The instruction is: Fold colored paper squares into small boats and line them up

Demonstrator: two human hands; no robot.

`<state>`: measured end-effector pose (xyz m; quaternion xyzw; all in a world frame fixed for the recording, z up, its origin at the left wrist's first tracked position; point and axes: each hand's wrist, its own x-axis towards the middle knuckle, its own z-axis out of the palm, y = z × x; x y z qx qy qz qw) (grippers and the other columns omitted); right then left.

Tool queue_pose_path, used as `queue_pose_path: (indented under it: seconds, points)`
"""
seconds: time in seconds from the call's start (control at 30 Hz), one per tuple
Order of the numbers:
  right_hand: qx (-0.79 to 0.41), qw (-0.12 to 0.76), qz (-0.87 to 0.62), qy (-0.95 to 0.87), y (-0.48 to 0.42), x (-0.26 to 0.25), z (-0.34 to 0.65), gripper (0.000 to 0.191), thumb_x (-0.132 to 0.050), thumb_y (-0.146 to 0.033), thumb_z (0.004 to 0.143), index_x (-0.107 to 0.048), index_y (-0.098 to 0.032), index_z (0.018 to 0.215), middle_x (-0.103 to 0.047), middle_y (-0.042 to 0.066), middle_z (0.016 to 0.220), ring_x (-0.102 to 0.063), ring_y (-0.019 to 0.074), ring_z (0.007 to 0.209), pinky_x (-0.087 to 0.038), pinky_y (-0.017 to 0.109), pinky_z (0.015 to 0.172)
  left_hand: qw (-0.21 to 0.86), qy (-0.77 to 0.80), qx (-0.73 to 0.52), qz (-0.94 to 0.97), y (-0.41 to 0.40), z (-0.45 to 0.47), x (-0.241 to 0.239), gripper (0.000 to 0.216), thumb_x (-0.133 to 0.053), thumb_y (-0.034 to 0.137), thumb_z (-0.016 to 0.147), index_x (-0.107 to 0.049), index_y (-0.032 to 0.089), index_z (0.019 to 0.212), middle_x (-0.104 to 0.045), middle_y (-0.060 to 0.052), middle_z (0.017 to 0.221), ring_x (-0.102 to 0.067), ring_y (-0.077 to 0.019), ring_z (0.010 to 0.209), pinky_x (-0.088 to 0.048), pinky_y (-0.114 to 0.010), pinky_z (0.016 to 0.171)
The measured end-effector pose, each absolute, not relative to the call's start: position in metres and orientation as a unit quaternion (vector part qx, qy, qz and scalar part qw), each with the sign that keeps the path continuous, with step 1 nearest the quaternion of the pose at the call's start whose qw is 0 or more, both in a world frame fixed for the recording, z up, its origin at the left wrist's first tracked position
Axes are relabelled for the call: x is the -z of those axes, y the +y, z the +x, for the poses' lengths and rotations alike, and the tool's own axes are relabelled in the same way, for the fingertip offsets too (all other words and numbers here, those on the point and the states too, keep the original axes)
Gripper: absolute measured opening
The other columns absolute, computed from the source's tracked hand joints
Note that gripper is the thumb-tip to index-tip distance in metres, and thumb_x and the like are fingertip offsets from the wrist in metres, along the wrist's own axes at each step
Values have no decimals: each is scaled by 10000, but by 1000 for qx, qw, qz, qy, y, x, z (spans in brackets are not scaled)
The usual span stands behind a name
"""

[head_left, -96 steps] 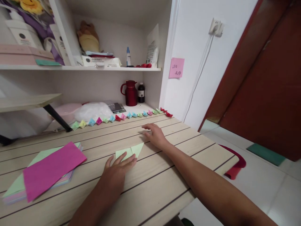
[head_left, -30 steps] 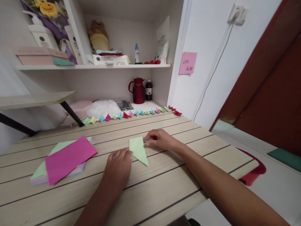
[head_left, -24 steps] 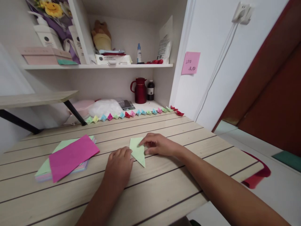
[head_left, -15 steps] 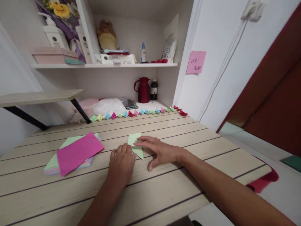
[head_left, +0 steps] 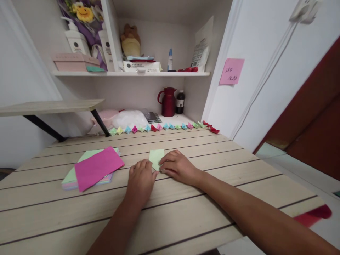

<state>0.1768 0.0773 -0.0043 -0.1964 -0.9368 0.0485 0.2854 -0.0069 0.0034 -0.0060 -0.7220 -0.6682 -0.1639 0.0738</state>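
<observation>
A pale green sheet of paper lies on the wooden table between my hands, with its near end folded. My left hand is closed at the paper's left near edge, thumb against the fold. On the opposite side, my right hand pinches the right near edge, its fingers curled in. Both hands partly cover the folded end. Left of them, a magenta sheet rests askew on a stack of coloured paper.
A row of small folded paper boats runs along the table's back edge. Behind it stand a red thermos jug and a dark bottle. A small raised shelf on black legs is at the left.
My right hand has gone from spread fingers to a closed pinch on the paper's edge. The paper's pointed near end now looks folded up. The camera view has shifted left.
</observation>
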Motion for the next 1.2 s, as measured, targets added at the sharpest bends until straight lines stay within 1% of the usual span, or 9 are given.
queue_pose_path:
  seconds: [0.17,0.33,0.43,0.57,0.63,0.73,0.8,1.03,1.2]
  points:
    - [-183,378,-214,-882,76,-5,178,150,-580,-331,915,-674,-221,877,-715,41,964,-614,193,940,-408,366,921,70,-630,235,-737,6,-13,0,189,-507,240,912,-687,220,856,-665,-38,976,-598,-212,946,-371,-403,910]
    - [-278,429,-264,-818,74,-13,183,209,-589,-378,898,-657,-192,829,-702,42,873,-615,187,865,-454,325,832,-1,-589,317,-744,7,-8,0,192,-549,239,881,-712,241,779,-673,-2,856,-618,-176,851,-386,-380,874]
    - [-361,415,-250,-797,72,-15,183,229,-622,-377,871,-635,-199,1015,-701,47,942,-622,180,898,-465,300,790,-59,-576,388,-716,11,-7,0,185,-571,255,841,-692,211,709,-657,-9,794,-611,-161,763,-438,-328,780]
    - [-437,389,-236,-777,77,-9,180,693,-761,-297,742,-441,-245,1355,-704,37,989,-635,171,913,-459,311,833,-136,-569,488,-648,15,-11,-2,205,-604,318,797,-655,191,645,-631,-18,737,-597,-154,699,-465,-269,657]
    - [-448,394,-249,-763,82,-4,179,530,-722,-275,769,-545,-214,1265,-708,18,864,-643,162,834,-460,318,836,-177,-563,494,-639,17,-13,-2,219,-615,349,788,-653,188,645,-621,-16,721,-582,-148,658,-463,-260,615]
    - [-447,395,-281,-752,89,2,179,227,-681,-273,789,-688,-177,994,-699,15,768,-641,165,766,-469,310,794,-186,-545,496,-650,18,-13,-1,220,-608,353,797,-641,188,656,-602,-11,713,-573,-143,635,-467,-259,601]
    - [-435,399,-288,-754,92,2,180,167,-673,-267,790,-703,-174,926,-702,17,775,-643,169,768,-472,305,786,-135,-536,505,-663,18,-11,0,179,-599,321,807,-644,191,694,-606,-17,763,-588,-149,684,-481,-268,651]
    - [-199,404,-399,-799,105,1,192,282,-624,-186,819,-678,-249,1088,-659,58,1145,-536,236,1134,-360,414,1009,31,-530,478,-700,14,-12,1,143,-532,231,864,-671,202,876,-573,-49,940,-593,-193,929,-483,-327,835]
    - [-198,354,-524,-749,116,1,205,368,-647,-378,818,-656,-226,1154,-618,108,1179,-517,282,1119,-348,438,966,85,-560,459,-685,14,-26,2,166,-506,210,872,-670,183,880,-567,-66,936,-588,-221,936,-489,-365,851]
